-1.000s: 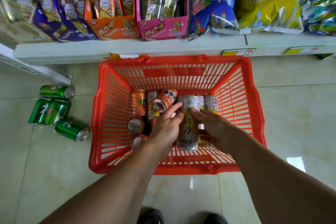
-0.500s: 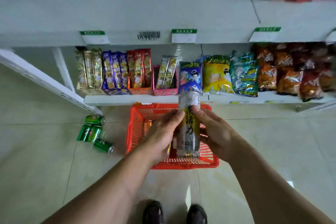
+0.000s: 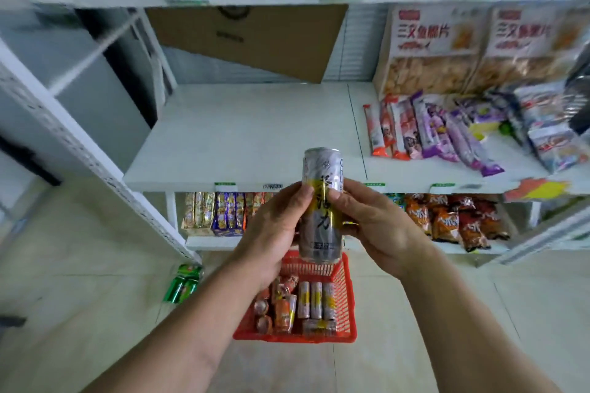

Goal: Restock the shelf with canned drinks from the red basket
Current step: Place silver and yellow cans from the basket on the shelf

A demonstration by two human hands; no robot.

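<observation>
A tall silver and yellow can [image 3: 321, 201] stands upright in front of the white shelf board [image 3: 249, 137]. My left hand [image 3: 274, 230] grips it from the left and my right hand [image 3: 373, 220] grips it from the right, fingers curled round its middle. Below on the floor sits the red basket [image 3: 346, 293], with several orange and silver cans [image 3: 306, 300] lying inside. The shelf board's left part behind the can is bare.
Snack sticks [image 3: 424, 128] and large chip bags [image 3: 431, 51] fill the shelf's right part. A cardboard sheet [image 3: 245, 38] leans at the back. Green cans [image 3: 185, 284] lie on the floor left of the basket. Snack boxes [image 3: 220, 214] and bags fill the lower shelf.
Both hands lifted the silver can out of the basket and up to the level of the middle shelf. My view rose from the basket to the shelves.
</observation>
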